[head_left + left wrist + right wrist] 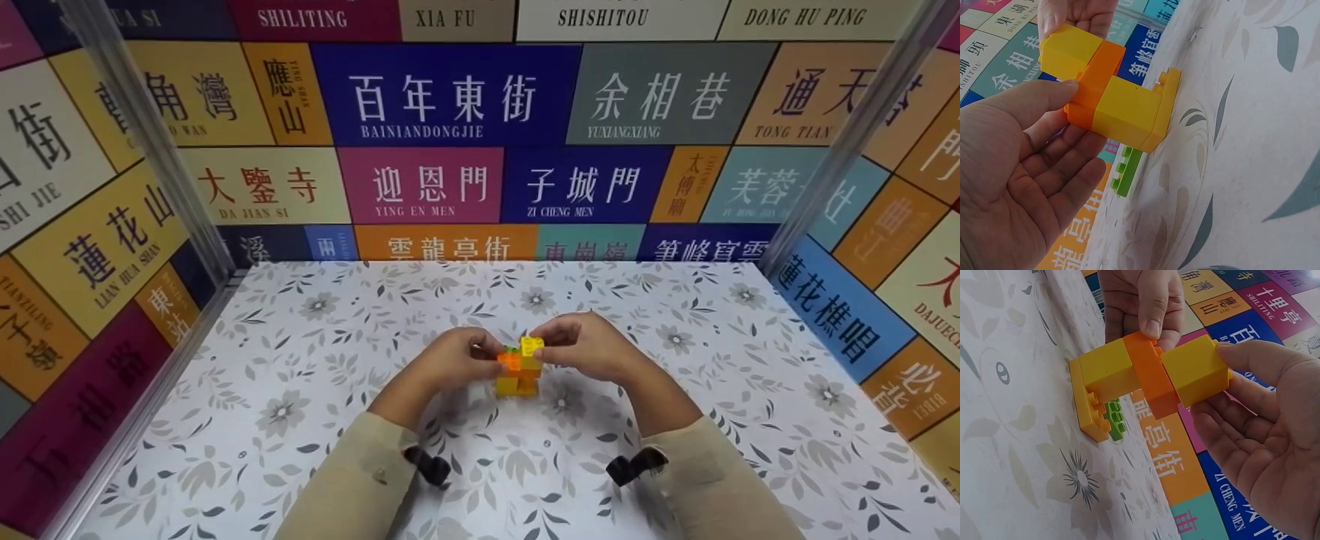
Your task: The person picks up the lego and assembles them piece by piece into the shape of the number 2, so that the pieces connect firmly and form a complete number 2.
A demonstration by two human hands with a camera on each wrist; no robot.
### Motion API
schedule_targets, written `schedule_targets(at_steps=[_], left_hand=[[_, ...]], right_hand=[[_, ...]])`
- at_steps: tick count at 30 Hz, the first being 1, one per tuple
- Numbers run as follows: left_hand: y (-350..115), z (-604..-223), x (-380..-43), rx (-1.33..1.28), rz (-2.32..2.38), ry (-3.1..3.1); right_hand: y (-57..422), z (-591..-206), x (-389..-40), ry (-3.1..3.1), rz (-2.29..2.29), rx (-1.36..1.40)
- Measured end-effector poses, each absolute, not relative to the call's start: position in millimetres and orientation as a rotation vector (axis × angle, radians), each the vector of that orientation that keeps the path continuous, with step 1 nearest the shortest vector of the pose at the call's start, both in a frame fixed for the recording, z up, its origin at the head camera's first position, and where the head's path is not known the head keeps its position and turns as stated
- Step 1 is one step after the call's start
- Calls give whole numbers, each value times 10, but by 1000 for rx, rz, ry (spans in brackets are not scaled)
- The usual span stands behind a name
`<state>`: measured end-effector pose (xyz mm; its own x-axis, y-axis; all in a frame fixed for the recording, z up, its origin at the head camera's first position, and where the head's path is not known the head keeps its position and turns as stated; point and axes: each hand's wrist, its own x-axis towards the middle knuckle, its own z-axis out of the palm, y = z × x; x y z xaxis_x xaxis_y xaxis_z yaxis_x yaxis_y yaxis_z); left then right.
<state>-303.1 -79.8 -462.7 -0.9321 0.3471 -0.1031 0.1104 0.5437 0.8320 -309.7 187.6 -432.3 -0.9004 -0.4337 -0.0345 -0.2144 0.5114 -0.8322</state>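
Note:
A small stack of toy building bricks stands on the table, with an orange-yellow flat brick (1090, 410) at its base and a yellow brick (1129, 111) on that. Across these lies an orange brick (1148, 374). My left hand (454, 360) pinches the orange brick, its thumb on the studded side. My right hand (589, 349) pinches a second yellow brick (1196, 371) between thumb and fingers. That brick sits at the right end of the orange brick, slightly tilted against it in the right wrist view.
A green brick (1126, 171) lies on the table just behind the stack. The table (300, 465) has a white cover with grey flowers and leaves. Panels with coloured street-name signs (442, 94) rise behind and at both sides. Black straps (427, 465) circle the sleeves.

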Motion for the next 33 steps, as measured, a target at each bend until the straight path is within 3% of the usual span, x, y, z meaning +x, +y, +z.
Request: schedule_targets(at_steps=[33], left_hand=[[-797,-4609,-3041,367,1309,2503]], right_hand=[[1895,-4363,-3136,2517,-1311,-548]])
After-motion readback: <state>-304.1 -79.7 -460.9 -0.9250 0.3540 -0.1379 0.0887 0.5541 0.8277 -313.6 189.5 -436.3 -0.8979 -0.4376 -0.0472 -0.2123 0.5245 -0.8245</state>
